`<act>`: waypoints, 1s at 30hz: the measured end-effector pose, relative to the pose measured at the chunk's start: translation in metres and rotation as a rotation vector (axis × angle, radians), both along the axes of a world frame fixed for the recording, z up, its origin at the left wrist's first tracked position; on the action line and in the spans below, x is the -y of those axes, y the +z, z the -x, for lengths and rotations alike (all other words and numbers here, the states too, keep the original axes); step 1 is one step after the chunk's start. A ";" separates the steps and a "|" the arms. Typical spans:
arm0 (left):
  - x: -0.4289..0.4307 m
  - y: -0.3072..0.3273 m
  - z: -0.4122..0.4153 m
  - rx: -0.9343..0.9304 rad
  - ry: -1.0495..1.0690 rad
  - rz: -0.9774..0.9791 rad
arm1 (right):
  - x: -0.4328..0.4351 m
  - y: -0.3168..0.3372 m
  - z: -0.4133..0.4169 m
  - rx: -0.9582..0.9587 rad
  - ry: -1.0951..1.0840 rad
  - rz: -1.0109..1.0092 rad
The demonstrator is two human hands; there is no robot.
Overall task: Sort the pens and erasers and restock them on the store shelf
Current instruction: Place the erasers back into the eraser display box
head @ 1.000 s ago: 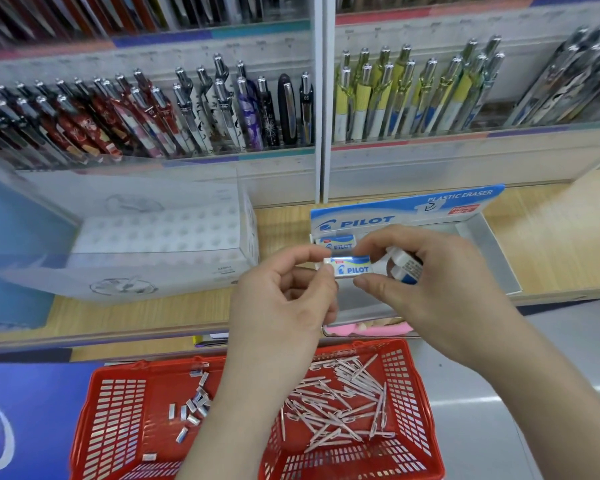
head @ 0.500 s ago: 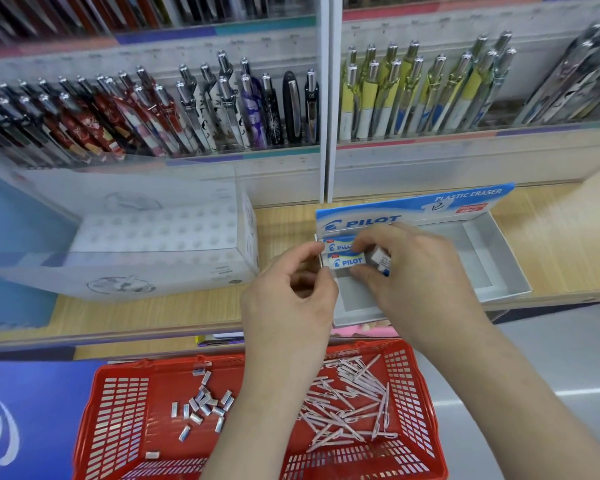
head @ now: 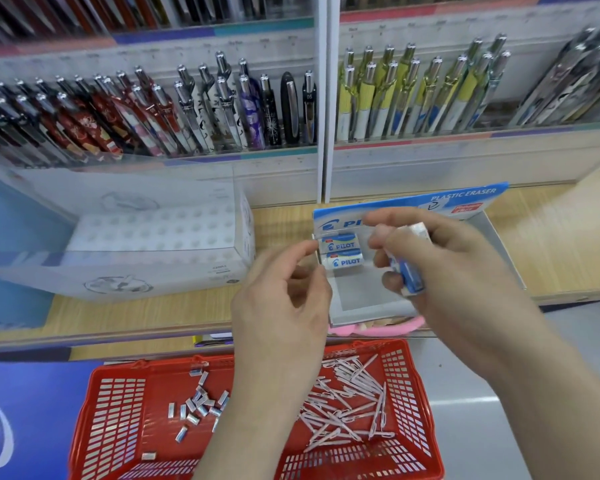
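Reaches up from the bottom edge with both forearms, across the red basket [head: 118, 410] and toward the wooden shelf [head: 551, 237]. Holds the left hand [head: 284, 299] with its back to the camera, fingers loosely curled, thumb and forefinger a little apart, gripping nothing; forefinger tip just beside the left wall of the display box [head: 471, 199]. Carries the right hand [head: 458, 271] over the box's open floor, palm turned leftward, thumb and fingers wrapped round a blue-and-white sleeved eraser [head: 408, 275]; too blurred to tell whether one piece or more sits in that grip. Shows two erasers [head: 338, 244] lying in the box's back left corner, one in front of the other, touching, labels up, between the hands and nearest the left forefinger. Has loose erasers [head: 198, 407] scattered over the basket's left half, beside the left forearm, and pens [head: 347, 410] heaped in its right half, between the two forearms. Finds racked pens [head: 222, 109] standing in the clear tier behind the shelf, well apart from both hands.
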State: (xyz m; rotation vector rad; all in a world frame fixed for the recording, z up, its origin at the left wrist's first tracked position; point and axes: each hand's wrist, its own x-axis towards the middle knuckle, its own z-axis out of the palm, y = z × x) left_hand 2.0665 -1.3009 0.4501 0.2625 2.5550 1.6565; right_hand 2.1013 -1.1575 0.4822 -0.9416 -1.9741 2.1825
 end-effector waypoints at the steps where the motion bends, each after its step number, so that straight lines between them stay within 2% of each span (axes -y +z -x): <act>1: 0.001 0.005 -0.003 -0.047 -0.013 0.005 | 0.000 0.005 -0.002 -0.033 -0.030 0.295; 2: 0.002 0.010 -0.006 -0.090 -0.038 0.003 | 0.001 0.008 -0.004 -0.061 -0.046 0.492; 4: 0.002 0.023 -0.014 -0.136 -0.134 -0.027 | 0.004 0.009 -0.006 -0.085 -0.039 0.650; 8: -0.002 0.033 -0.021 -0.162 -0.287 0.038 | 0.014 0.007 -0.008 -0.125 -0.020 0.688; 13: -0.004 0.029 -0.019 -0.267 -0.202 0.110 | 0.018 0.009 -0.012 -0.106 -0.034 0.668; 15: -0.002 0.029 -0.018 -0.218 -0.134 0.098 | 0.017 0.014 -0.015 -0.062 0.001 0.567; 19: 0.001 0.025 -0.016 -0.068 -0.029 0.082 | 0.013 0.020 -0.018 0.060 0.197 0.120; 22: 0.004 0.023 -0.014 0.053 -0.094 0.078 | 0.007 0.017 -0.016 0.101 0.228 0.019; 25: 0.013 0.025 -0.010 0.231 -0.177 -0.014 | -0.001 0.015 -0.014 0.096 0.245 -0.035; 28: 0.016 0.022 -0.003 0.208 -0.189 0.000 | -0.006 0.013 -0.015 0.079 0.290 -0.088; 30: 0.013 0.019 -0.001 0.161 -0.201 0.067 | -0.010 0.011 -0.015 0.052 0.371 -0.213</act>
